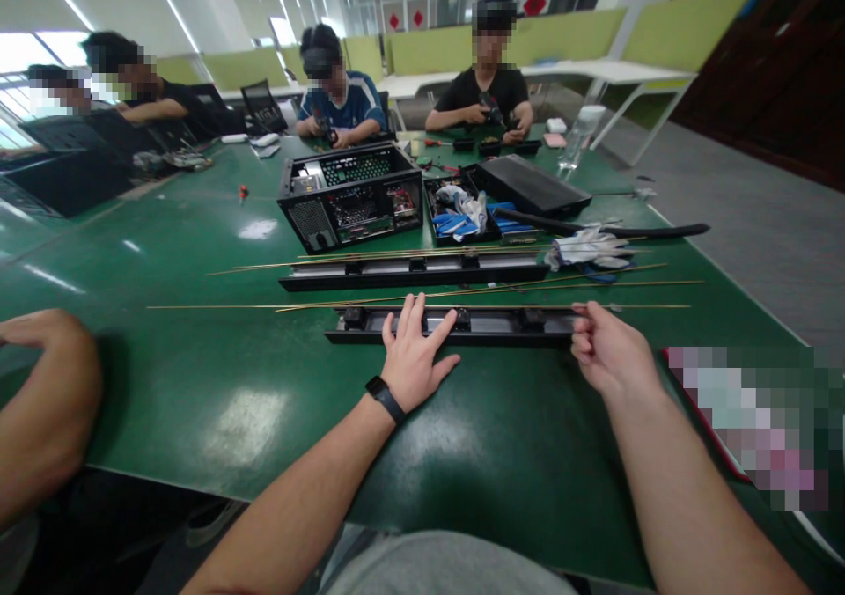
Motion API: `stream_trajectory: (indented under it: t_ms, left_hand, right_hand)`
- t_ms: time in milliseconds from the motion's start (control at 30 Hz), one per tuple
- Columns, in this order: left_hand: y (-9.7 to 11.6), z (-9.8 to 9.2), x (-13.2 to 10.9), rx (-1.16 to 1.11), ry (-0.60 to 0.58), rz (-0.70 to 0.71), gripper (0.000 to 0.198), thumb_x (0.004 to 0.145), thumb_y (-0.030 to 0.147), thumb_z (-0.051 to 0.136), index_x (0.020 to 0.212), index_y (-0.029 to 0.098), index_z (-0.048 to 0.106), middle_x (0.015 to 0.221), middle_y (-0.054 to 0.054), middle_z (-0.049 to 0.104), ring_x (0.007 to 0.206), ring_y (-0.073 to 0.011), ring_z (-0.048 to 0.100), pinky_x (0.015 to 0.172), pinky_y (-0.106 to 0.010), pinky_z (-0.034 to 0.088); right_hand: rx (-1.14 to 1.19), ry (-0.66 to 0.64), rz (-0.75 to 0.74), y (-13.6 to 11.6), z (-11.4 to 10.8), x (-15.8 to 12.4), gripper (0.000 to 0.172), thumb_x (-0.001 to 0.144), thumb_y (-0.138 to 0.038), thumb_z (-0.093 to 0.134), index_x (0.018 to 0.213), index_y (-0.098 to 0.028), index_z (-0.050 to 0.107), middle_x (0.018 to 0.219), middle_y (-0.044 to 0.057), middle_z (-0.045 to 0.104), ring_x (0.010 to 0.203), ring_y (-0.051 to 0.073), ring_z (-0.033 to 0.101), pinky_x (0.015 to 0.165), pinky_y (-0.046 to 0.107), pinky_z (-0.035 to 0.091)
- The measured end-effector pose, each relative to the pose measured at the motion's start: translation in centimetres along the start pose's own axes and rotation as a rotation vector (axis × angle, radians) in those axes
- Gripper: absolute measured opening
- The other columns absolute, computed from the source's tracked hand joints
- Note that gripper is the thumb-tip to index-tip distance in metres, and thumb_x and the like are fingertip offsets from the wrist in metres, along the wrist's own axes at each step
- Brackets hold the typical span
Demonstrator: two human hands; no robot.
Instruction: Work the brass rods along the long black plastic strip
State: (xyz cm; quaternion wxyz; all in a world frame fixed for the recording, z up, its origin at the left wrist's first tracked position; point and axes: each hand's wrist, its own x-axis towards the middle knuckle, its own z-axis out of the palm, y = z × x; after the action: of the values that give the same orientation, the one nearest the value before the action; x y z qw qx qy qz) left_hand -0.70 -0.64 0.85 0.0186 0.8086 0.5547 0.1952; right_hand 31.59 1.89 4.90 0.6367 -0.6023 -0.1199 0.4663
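Note:
A long black rail (502, 339) with a silvery channel and several black blocks lies crosswise on the green table in front of me. My left hand (415, 362) has its fingers spread over the rail's middle, with the thumb apart. At the rail's right end, my right hand (611, 348) is closed, thumb against curled fingers; whatever they pinch is hidden. Thin brass-coloured rods (211, 307) stretch along the rail's far side, passing close to both hands. Farther back lies a second, similar rail (415, 277), with more rods beside it.
An open black computer case (353, 212) stands beyond the rails. Right of it are a box of gloves (462, 216), a black lid-like panel (532, 186), a black tube (666, 230) and white gloves (587, 250). A co-worker's arm (56, 392) rests at left; others sit across.

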Motion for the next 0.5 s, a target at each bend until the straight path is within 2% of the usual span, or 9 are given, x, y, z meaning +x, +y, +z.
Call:
stream_trajectory:
  t_ms: [133, 500]
  left_hand:
    - [0.01, 0.11, -0.04, 0.007, 0.004, -0.006, 0.083, 0.107, 0.038, 0.099, 0.184, 0.043, 0.069, 0.206, -0.023, 0.041, 0.193, -0.0538, 0.035, 0.149, -0.084, 0.035]
    - [-0.04, -0.26, 0.07, -0.007, -0.023, 0.009, 0.083, 0.109, 0.043, 0.098, 0.186, 0.041, 0.068, 0.207, -0.028, 0.037, 0.195, -0.0548, 0.032, 0.147, -0.087, 0.033]
  right_hand:
    - [0.001, -0.001, 0.003, 0.0, 0.05, -0.14, 0.026, 0.125, -0.026, 0.072, 0.101, -0.02, 0.075, 0.065, -0.007, 0.059, 0.038, 0.005, 0.043, 0.033, 0.014, 0.027]
    - [-0.045, -0.038, -0.033, 0.33, -0.06, -0.07, 0.022, 0.118, -0.026, 0.083, 0.098, -0.02, 0.076, 0.065, -0.007, 0.059, 0.039, 0.005, 0.044, 0.033, 0.012, 0.026]
